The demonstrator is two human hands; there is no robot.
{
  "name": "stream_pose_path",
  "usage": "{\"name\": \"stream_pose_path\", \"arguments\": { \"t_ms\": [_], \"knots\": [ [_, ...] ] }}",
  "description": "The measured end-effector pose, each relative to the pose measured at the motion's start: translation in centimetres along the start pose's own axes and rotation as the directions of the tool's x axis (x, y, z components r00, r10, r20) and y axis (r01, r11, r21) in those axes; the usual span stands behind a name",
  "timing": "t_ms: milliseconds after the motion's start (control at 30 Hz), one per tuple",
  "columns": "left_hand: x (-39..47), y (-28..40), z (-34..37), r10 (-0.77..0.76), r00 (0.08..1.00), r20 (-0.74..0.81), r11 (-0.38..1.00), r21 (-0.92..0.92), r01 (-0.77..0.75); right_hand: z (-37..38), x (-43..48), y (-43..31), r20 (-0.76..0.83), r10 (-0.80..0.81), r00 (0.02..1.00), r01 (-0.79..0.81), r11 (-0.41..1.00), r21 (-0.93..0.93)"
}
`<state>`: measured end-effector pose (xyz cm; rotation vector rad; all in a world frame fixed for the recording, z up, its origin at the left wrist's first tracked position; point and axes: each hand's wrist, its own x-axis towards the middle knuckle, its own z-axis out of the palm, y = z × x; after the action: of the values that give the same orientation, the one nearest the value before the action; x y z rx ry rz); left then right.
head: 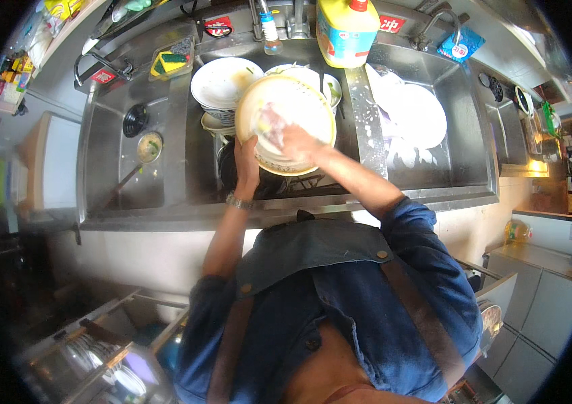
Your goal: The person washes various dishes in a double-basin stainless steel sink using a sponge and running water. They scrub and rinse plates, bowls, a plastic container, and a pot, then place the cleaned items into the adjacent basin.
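Observation:
My left hand grips the near-left rim of a large cream-coloured dish with a patterned edge, tilted over the middle sink basin. My right hand is on the dish's inner face, blurred by motion. A pinkish, blurred patch shows at its fingers; whether that is a cloth or sponge I cannot tell. Behind the dish, a stack of used white bowls stands at the left. More white dishes with green food scraps are partly hidden by it. A dark pan lies below the dish.
A yellow detergent jug stands at the back by the divider. White plates lie in the right basin. The left basin holds a long-handled strainer and a black drain. Sponges sit in a plastic tray. Taps line the back.

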<state>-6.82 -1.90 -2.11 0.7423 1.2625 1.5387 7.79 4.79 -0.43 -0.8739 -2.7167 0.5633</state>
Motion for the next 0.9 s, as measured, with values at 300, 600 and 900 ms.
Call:
{"name": "stream_pose_path", "arguments": {
  "t_ms": [300,600,900],
  "knots": [
    [1.5,-0.4,-2.2,-0.053,0.984,-0.172,0.998,-0.036,0.047,-1.4,-5.7,-2.0,0.015,-0.139,0.99,0.135,0.978,0.158],
    [1.2,0.6,5.8,-0.193,0.966,0.173,0.945,-0.231,0.231,-5.6,-10.5,1.1,-0.306,-0.035,0.951,-0.054,0.96,-0.276],
    [0.4,4.4,15.0,-0.14,0.766,0.627,0.965,-0.088,0.249,-12.1,-17.3,1.8,-0.372,0.345,0.862,-0.226,0.918,0.327]
  ]
}}
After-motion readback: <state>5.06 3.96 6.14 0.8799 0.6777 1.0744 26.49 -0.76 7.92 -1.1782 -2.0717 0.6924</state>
